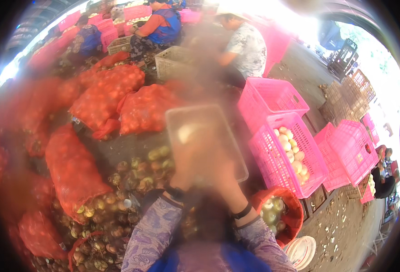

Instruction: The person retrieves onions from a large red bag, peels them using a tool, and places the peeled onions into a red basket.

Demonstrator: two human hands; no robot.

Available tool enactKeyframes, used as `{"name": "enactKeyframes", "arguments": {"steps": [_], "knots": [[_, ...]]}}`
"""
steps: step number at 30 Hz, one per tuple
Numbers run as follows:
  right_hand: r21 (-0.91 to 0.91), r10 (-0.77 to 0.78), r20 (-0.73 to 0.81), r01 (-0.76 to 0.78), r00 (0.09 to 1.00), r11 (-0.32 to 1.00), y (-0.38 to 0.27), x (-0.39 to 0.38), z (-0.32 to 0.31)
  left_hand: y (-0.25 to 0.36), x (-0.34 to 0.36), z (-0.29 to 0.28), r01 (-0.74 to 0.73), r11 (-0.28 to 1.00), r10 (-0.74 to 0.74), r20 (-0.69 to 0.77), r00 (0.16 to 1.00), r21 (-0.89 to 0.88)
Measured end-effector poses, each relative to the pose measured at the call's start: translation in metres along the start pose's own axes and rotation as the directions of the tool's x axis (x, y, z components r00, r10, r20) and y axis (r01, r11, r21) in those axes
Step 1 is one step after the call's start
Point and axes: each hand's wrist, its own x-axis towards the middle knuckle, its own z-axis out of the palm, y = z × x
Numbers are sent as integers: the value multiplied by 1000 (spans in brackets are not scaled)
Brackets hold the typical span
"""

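Note:
In the middle, both my hands are close together over a pale rectangular tray [241, 168] and are badly blurred. My left hand [187, 170] reaches in from below left and my right hand [223, 174] from below right, with dark bands at the wrists. Smearing hides the fingers, so I cannot make out what they hold. A whitish round shape [186, 132] shows in the tray's upper left part. Beside the tray on the left lie loose greenish-brown onions [141, 170]. By my right forearm stands a red container [295, 213] of pale green onions.
Red mesh sacks [75, 165] of onions crowd the left, above a heap of unpeeled onions [100, 247]. At right, a pink crate [311, 158] holds peeled onions beside other pink crates [351, 152]. A white bucket [305, 251] stands lower right. Co-workers [249, 47] sit at the back.

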Motion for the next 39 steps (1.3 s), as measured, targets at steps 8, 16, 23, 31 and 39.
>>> {"name": "enactKeyframes", "arguments": {"steps": [8,16,23,31,39], "knots": [[162,56,-108,-38,993,986,1,7,19,-10,5,-3,-165,977,167,1,986,137],[101,68,175,-86,982,991,-5,14,-9,-17,5,-5,-329,695,382,60,922,639],[106,-116,-80,124,990,987,-16,4,-21,0,-11,-6,60,989,-57,-28,998,138],[-9,-90,-89,89,992,996,13,6,-1,-8,-16,-24,-50,967,8,170,985,249],[-293,-230,-122,186,966,938,-20,9,-18,-11,2,-86,65,988,-71,38,997,137]]}}
